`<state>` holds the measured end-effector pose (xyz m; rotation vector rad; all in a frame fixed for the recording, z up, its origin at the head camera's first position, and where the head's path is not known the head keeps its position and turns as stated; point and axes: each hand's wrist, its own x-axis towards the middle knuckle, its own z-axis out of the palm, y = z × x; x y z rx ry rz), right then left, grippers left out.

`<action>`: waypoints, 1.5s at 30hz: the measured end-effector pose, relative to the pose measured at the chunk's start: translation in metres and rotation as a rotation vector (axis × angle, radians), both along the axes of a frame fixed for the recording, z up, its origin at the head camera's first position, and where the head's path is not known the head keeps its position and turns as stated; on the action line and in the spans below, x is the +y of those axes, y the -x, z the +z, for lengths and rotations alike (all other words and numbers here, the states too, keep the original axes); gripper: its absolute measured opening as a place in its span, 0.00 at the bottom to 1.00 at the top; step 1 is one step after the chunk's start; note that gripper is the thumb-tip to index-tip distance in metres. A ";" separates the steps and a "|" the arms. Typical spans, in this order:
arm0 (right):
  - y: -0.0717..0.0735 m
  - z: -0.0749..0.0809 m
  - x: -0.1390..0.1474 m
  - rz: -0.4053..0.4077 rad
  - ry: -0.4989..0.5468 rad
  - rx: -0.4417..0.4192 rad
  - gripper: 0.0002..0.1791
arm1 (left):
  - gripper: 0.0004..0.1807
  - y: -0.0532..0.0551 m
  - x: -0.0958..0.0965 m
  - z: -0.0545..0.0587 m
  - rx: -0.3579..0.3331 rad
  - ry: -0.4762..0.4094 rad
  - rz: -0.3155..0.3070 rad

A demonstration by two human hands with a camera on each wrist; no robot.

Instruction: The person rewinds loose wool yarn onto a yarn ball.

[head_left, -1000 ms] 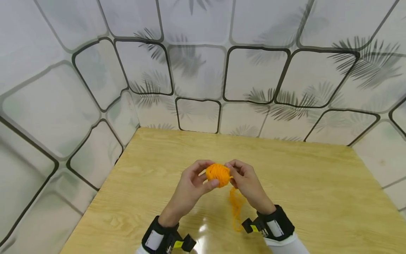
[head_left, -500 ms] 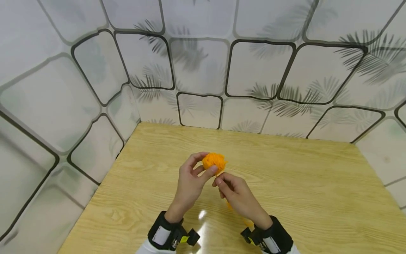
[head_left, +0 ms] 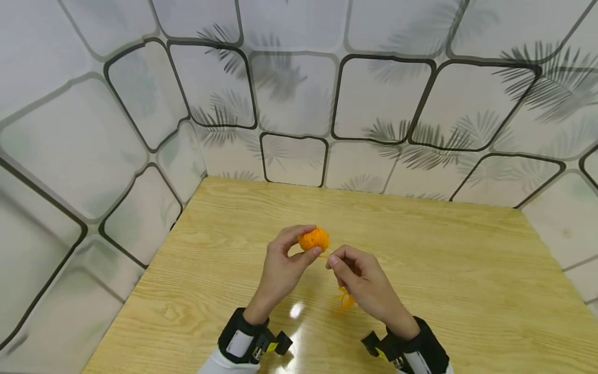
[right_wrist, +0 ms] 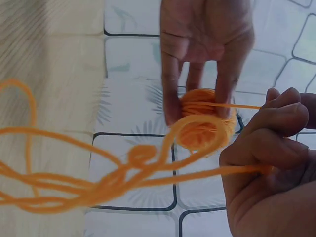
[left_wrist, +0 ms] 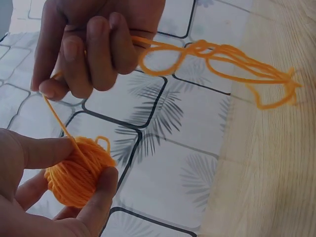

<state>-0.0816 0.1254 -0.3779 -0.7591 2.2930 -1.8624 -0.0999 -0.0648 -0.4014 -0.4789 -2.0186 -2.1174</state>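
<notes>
A small ball of orange yarn is held above the table by my left hand, thumb on one side and fingers on the other. Close to its right, my right hand pinches the strand of yarn between thumb and forefinger, its other fingers curled. That strand runs taut from the ball to the pinch in the left wrist view. From the right palm, a loose tangle of orange yarn with several loops trails down toward the table.
The light wood table spreads beneath both hands, glossy near its front. A patterned white wall covering with dark outlines and leaf shapes rises behind it and on the left. A black strap with a small camera sits on each wrist.
The right hand has gone from beside the ball, to below it, then back out to the right with the strand. The left hand has shifted slightly up with the ball.
</notes>
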 end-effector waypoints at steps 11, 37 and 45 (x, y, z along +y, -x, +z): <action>0.011 0.023 0.009 -0.051 0.090 0.016 0.12 | 0.21 -0.006 -0.003 0.001 -0.086 0.064 -0.274; 0.041 -0.013 -0.002 -0.036 0.232 -0.160 0.11 | 0.28 -0.020 -0.004 0.017 0.065 -0.232 -0.459; 0.028 -0.022 -0.010 -0.025 0.106 -0.127 0.13 | 0.28 -0.018 -0.006 0.022 0.035 -0.281 -0.272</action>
